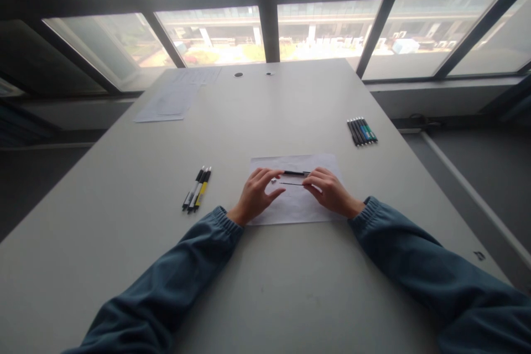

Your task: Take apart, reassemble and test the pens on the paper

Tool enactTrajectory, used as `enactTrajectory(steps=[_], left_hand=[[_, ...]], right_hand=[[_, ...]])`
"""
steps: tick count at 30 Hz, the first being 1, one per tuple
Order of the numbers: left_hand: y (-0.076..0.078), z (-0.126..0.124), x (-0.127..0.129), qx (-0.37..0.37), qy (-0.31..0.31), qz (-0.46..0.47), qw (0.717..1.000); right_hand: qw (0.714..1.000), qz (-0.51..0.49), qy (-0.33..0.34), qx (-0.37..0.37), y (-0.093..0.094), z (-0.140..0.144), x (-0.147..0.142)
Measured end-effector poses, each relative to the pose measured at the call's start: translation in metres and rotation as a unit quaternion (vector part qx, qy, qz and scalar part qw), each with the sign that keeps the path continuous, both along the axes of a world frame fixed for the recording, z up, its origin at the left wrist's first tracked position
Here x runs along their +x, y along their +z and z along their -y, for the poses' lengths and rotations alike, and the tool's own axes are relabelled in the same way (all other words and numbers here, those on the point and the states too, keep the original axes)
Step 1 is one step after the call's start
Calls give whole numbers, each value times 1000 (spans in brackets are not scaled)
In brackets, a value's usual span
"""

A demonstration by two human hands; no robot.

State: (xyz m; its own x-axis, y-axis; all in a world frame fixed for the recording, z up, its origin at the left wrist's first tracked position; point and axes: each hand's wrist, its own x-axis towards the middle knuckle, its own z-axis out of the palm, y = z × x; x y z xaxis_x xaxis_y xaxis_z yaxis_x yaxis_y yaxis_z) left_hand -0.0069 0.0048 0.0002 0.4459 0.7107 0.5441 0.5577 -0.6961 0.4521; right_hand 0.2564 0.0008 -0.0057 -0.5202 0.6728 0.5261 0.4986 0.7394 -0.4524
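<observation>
Where the fingertips meet over the white sheet (297, 207), the small parts blur: a dark pen barrel (296, 173) and a thin refill (291, 183) lie between both hands, with a tiny pale piece (274, 181) beside them. Whether the left hand (255, 194) or right hand (329, 191) pinches anything cannot be told; fingers curl loosely. Three pens (196, 189) lie left, about five (362, 131) right, papers (176, 97) far off

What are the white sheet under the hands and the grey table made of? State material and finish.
White sheet: seemingly paper, matte; it lies thin and flat with crisp edges. Grey table: probably laminate or painted board, smooth with a dull sheen; it shows soft window glare and no grain.
</observation>
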Motion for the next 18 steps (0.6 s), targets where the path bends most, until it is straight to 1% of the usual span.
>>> enactTrajectory(steps=[4, 7, 13, 18], left_hand=[[-4, -3, -3, -6, 89, -37, 995], [-8, -5, -5, -15, 121, -84, 989], [-14, -7, -8, -23, 111, -112, 987], [-13, -6, -8, -34, 95, -114, 988]], right_hand=[[999, -19, -33, 0, -1, -1, 1], [999, -25, -41, -1, -1, -1, 1], [999, -26, -43, -5, -3, -1, 1], [999, -32, -41, -6, -2, -1, 1]])
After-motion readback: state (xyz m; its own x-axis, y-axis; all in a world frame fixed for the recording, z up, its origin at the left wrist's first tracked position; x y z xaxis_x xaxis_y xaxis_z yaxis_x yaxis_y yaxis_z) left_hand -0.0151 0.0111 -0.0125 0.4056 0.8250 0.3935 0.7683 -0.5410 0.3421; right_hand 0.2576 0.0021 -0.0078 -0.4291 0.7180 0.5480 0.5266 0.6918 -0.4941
